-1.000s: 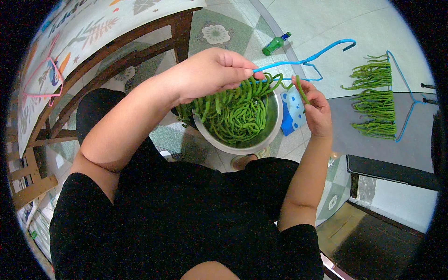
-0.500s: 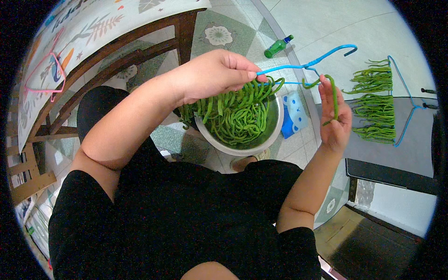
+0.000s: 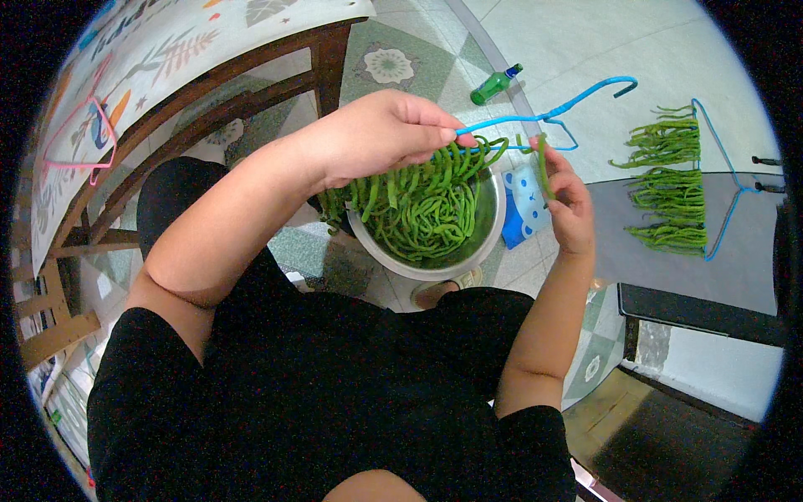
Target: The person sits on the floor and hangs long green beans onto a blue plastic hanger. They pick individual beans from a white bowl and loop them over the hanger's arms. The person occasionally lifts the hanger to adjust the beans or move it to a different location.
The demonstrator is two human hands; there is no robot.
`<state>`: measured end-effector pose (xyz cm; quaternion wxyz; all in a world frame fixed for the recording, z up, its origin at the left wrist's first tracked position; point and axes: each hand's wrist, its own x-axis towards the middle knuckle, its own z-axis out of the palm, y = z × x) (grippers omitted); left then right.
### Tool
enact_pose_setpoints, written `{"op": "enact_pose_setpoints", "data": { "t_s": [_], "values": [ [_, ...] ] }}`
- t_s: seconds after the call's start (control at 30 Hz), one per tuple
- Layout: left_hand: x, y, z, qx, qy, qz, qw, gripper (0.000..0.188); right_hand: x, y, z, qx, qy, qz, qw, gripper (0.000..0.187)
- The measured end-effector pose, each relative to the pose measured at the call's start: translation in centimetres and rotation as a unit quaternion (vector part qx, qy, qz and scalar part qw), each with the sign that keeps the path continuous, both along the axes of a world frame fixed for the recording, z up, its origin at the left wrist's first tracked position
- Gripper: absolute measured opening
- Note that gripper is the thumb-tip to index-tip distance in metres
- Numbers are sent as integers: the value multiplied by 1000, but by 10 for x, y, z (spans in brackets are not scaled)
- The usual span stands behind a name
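Note:
My left hand (image 3: 401, 125) is closed on a blue clothes hanger (image 3: 519, 120), held level above a metal bowl (image 3: 493, 226). Many long green beans (image 3: 393, 188) drape over the hanger's lower bar below that hand. More beans (image 3: 435, 226) lie coiled in the bowl. Toward the hanger's free right end, my right hand (image 3: 570, 205) pinches a single green bean (image 3: 544, 167), which is looped over the bar there. The hanger's hook points off to the right.
A second blue hanger (image 3: 726, 226) full of beans hangs at the right. A green bottle (image 3: 495, 85) stands on the floor beyond the bowl, and a blue-and-white packet (image 3: 523, 205) lies beside it. On the left, a pink hanger (image 3: 111, 138) rests on a wooden table (image 3: 276, 52).
My right hand has moved left along the hanger, carrying the bean closer to the other hanging beans. My left hand has barely moved.

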<state>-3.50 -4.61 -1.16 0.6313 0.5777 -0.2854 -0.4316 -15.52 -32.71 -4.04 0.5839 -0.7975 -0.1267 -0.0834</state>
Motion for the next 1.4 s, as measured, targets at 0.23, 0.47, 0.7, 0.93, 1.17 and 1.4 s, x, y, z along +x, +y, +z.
{"op": "enact_pose_setpoints", "data": {
  "t_s": [0.23, 0.47, 0.7, 0.93, 1.17, 1.4],
  "values": [
    [3, -2, -12, -24, 12, 12, 1000, 21, 2, 13, 11, -12, -76, 19, 997, 11],
    [2, 0, -4, -6, -6, -3, 1000, 20, -5, 22, 23, -11, -100, 23, 995, 13],
    [2, -2, -4, -12, 4, -10, 1000, 20, 0, 14, 10, -57, -24, 0, 998, 11],
    [1, 0, 0, 5, -15, 22, 1000, 22, 1, 8, 2, -112, 43, -5, 993, 11],
    [3, 4, 2, -24, 1, 29, 999, 23, -3, -15, -20, -121, 204, -137, 962, 11],
    [2, 4, 2, -23, 44, 15, 999, 20, 10, 11, -35, -57, 215, -129, 966, 16]
  ]
}}
